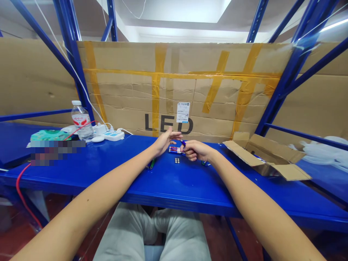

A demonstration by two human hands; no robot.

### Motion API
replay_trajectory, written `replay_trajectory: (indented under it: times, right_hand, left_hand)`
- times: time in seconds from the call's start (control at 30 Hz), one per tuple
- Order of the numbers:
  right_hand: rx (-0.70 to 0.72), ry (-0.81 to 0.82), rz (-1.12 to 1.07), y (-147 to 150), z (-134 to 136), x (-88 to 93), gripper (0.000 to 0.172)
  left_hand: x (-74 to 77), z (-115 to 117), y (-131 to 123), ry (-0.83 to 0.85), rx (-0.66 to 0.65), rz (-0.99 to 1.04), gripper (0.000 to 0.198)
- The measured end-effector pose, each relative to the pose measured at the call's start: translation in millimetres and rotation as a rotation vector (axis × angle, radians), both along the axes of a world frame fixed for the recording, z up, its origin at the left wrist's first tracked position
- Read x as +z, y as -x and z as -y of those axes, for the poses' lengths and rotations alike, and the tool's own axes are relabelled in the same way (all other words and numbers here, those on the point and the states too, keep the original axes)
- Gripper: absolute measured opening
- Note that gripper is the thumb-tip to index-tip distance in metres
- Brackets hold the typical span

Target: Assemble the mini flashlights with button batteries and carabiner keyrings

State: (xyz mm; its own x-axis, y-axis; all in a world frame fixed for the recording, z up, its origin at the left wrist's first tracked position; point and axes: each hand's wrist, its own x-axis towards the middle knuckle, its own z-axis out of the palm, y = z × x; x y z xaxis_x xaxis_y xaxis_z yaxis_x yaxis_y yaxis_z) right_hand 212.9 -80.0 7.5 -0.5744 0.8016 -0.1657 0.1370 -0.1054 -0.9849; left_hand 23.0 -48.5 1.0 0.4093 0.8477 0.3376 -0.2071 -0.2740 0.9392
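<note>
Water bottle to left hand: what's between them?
Head view, from the water bottle: white oval object, white power strip with white plug, then bare blue tabletop to the left hand.

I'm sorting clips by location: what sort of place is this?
Probably a workshop or storeroom workstation, judging by the blue table, blue rack posts and taped cardboard printed "LED" behind it.

Shiny tubes [174, 149], perhaps metal; glossy table [98, 170]; matt cardboard box [282, 150]
</note>
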Motion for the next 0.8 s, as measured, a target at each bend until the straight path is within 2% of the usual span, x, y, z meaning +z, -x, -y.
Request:
replay_trajectory:
  times: [0.1, 0.17, 0.53, 0.8]
  right_hand:
    - [-0.027, 0.073, 0.050, 0, -1, 2.0, 0.014]
    - [-0.032, 0.109, 0.063, 0, -2, 3.1, 0.016]
    - [-0.116, 0.065, 0.129, 1, -4, 0.4, 0.023]
    - [-0.113, 0.003, 0.163, 2, 7, 7.4, 0.022]
  left_hand:
    - [4.1, -2, 6, 0.118, -0.098, 0.170, 0.069]
    - [5.8, -2, 10, 0.160, -0.122, 0.215, 0.071]
    - [5.0, 0, 9, 0.230, -0.132, 0.215, 0.075]
    - [5.5, -5, 15, 0.271, -0.140, 0.272, 0.075]
